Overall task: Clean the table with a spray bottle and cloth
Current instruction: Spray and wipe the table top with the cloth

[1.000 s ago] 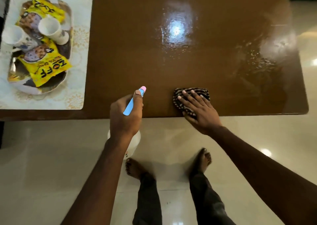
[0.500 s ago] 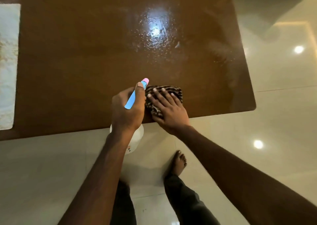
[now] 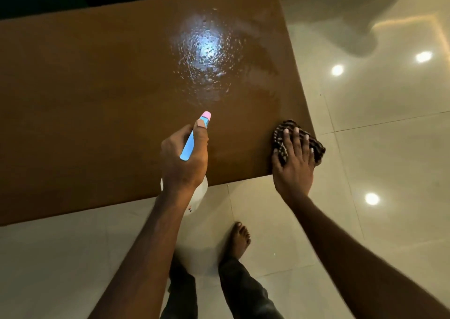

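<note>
"Head view first: what is changing at the bench (image 3: 97, 99)?"

"The right hand (image 3: 293, 165) is sweeping the cloth (image 3: 317, 149) away from the left hand (image 3: 183, 158), where it was lying half a second ago, out to the near right corner in the lower right of the frame. The cloth is bunching there now, with one fold hanging past the edge above the floor (image 3: 377, 160)."

"And the fingers?"

"The right hand's fingers (image 3: 295, 138) are lying spread and flat, pressing down on the cloth rather than gripping it. The left hand is curling round the neck of the spray bottle (image 3: 188, 146) at centre frame. Its thumb is lying along the blue head toward the pink nozzle (image 3: 207, 115), which is pointing up-frame, and the white body is hanging below the bench edge."

"What is that meaning for the job?"

"I am judging that the near strip is getting its wipe, while the wet patch (image 3: 207, 51) in the upper centre is still waiting for the cloth — droplets are glinting all over it."

"Materials?"

"The bench top is showing as glossy brown, hard and slick, so the liquid is beading rather than soaking in. The cloth is looking soft and crumpled, striped dark and pale. The bottle is looking like smooth plastic — a narrow head over a rounded body. The floor is gleaming as pale polished tile, mirroring the ceiling lamps."
</note>
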